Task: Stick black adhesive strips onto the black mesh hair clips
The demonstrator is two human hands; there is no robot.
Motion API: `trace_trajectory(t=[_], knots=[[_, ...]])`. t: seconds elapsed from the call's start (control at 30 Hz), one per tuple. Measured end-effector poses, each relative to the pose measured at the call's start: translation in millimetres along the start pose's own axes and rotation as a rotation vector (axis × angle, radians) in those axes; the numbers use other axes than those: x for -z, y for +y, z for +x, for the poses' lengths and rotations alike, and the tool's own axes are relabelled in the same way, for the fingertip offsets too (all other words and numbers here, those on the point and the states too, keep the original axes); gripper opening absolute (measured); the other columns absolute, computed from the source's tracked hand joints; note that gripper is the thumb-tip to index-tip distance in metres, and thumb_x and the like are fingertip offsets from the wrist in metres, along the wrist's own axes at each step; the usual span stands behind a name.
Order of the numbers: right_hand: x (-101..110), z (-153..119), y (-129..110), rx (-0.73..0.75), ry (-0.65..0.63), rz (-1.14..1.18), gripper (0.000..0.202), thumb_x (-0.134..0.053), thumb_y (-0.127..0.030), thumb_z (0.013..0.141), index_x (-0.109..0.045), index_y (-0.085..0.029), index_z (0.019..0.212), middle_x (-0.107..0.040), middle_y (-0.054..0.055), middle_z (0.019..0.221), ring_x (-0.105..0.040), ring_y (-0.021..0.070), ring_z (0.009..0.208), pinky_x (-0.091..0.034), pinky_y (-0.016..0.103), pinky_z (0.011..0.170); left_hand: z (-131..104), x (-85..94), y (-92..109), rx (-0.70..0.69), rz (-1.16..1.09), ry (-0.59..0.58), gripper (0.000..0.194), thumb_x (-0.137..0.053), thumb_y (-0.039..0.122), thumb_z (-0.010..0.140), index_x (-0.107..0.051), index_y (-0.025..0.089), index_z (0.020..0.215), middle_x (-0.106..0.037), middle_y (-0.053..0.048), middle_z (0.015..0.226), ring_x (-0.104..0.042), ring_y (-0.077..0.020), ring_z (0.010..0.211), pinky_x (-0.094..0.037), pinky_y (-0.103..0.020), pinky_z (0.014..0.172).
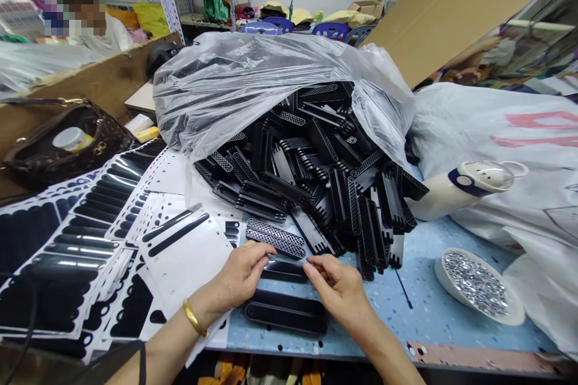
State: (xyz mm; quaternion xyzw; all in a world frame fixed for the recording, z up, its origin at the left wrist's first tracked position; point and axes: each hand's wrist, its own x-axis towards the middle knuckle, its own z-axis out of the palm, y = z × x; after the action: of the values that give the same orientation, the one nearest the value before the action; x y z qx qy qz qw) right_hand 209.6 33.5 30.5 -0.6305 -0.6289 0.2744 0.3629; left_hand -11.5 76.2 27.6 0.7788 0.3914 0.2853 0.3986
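Note:
A glossy black strip (pixel 286 272), looking like a peeled sticker, stretches between my two hands. My left hand (pixel 246 271), with a gold bangle at the wrist, pinches its left end. At the other end, my right hand (pixel 336 283) has thumb and finger closed on it. Below the strip, a long black plastic piece with rounded ends (pixel 286 316) lies on the blue table (pixel 379 319). Just beyond my fingers are black pieces with a diamond-patterned face (pixel 275 237). A large heap of similar black plastic parts (pixel 316 156) spills from a clear plastic bag (pixel 271 66).
Sheets of black stickers (pixel 76 234) and a white backing sheet (pixel 189 258) spread out at left, near a brown handbag (pixel 45 156). On the right stand a bowl of small metal parts (pixel 478 289) and a tilted cream bottle (pixel 451 189). Another person (pixel 103 30) sits far left.

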Motion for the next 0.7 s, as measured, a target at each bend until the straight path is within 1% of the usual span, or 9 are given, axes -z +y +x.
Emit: trace_trajectory(t=[0.07,0.17,0.23,0.3,0.43,0.53,0.63,0.7], knots=[[-3.7,0.6,2.1,-0.017,0.011,-0.011,0.029,-0.061,-0.044,0.082,-0.073,-0.018,0.077,-0.067,0.004,0.059,-0.060,0.0163,0.046,-0.047,0.025,0.044,0.1,-0.6,-0.1,-0.007,-0.002,0.005,0.027,-0.041,0.016,0.093,-0.066,0.016,0.103,-0.070,-0.008,0.093,-0.065,-0.0207,0.088,-0.051,-0.032,0.080],[-5.9,-1.6,5.8,-0.023,0.022,-0.020,0.028,-0.060,-0.042,0.082,-0.068,-0.019,0.066,-0.062,0.002,0.051,-0.057,0.0153,0.043,-0.044,0.025,0.043,0.1,-0.9,1.2,-0.006,-0.006,0.009,0.027,-0.041,0.016,0.093,-0.066,0.017,0.102,-0.070,-0.008,0.094,-0.065,-0.0208,0.089,-0.051,-0.032,0.081],[-5.3,-4.7,6.7,-0.011,0.023,-0.019,0.030,-0.057,-0.040,0.083,-0.065,-0.021,0.062,-0.061,0.001,0.052,-0.059,0.0156,0.047,-0.045,0.025,0.047,0.1,-0.7,2.2,-0.002,-0.010,0.009,0.027,-0.041,0.016,0.093,-0.066,0.017,0.101,-0.070,-0.008,0.095,-0.065,-0.0210,0.090,-0.051,-0.032,0.081],[-4.2,-8.2,6.7,-0.006,0.025,-0.013,0.031,-0.055,-0.040,0.085,-0.064,-0.021,0.062,-0.060,0.001,0.053,-0.060,0.0156,0.048,-0.046,0.025,0.049,0.3,-0.9,2.0,-0.002,-0.014,0.011,0.027,-0.041,0.016,0.093,-0.066,0.017,0.102,-0.071,-0.008,0.095,-0.065,-0.0210,0.091,-0.051,-0.033,0.082],[-3.9,-12.7,7.7,-0.022,0.006,0.024,0.032,-0.051,-0.043,0.088,-0.068,-0.020,0.073,-0.063,0.001,0.056,-0.063,0.0161,0.048,-0.050,0.026,0.050,0.7,-3.4,-2.3,-0.013,-0.001,0.017,0.028,-0.040,0.017,0.092,-0.067,0.016,0.102,-0.070,-0.009,0.094,-0.065,-0.0213,0.089,-0.051,-0.033,0.080],[-4.1,-13.2,10.6,-0.045,-0.010,0.051,0.037,-0.050,-0.048,0.089,-0.071,-0.019,0.080,-0.067,0.003,0.061,-0.066,0.0177,0.050,-0.054,0.027,0.051,1.0,-4.4,-4.6,-0.007,0.011,0.016,0.029,-0.039,0.017,0.091,-0.067,0.017,0.100,-0.071,-0.009,0.093,-0.065,-0.0216,0.088,-0.051,-0.034,0.080],[-1.9,-12.2,12.1,-0.074,-0.013,0.063,0.047,-0.045,-0.054,0.090,-0.072,-0.016,0.089,-0.069,0.005,0.063,-0.068,0.0194,0.052,-0.057,0.030,0.053,2.1,-2.8,-2.0,0.017,0.009,0.003,0.030,-0.039,0.019,0.092,-0.069,0.017,0.096,-0.071,-0.008,0.090,-0.064,-0.0211,0.086,-0.050,-0.033,0.080],[0.7,-10.9,10.6,-0.088,-0.002,0.050,0.051,-0.043,-0.057,0.091,-0.073,-0.015,0.092,-0.068,0.005,0.062,-0.067,0.0198,0.051,-0.056,0.031,0.052,3.3,-1.3,1.3,0.053,0.000,-0.004,0.026,-0.045,0.022,0.090,-0.070,0.018,0.094,-0.071,-0.008,0.090,-0.064,-0.0208,0.086,-0.049,-0.033,0.080]])
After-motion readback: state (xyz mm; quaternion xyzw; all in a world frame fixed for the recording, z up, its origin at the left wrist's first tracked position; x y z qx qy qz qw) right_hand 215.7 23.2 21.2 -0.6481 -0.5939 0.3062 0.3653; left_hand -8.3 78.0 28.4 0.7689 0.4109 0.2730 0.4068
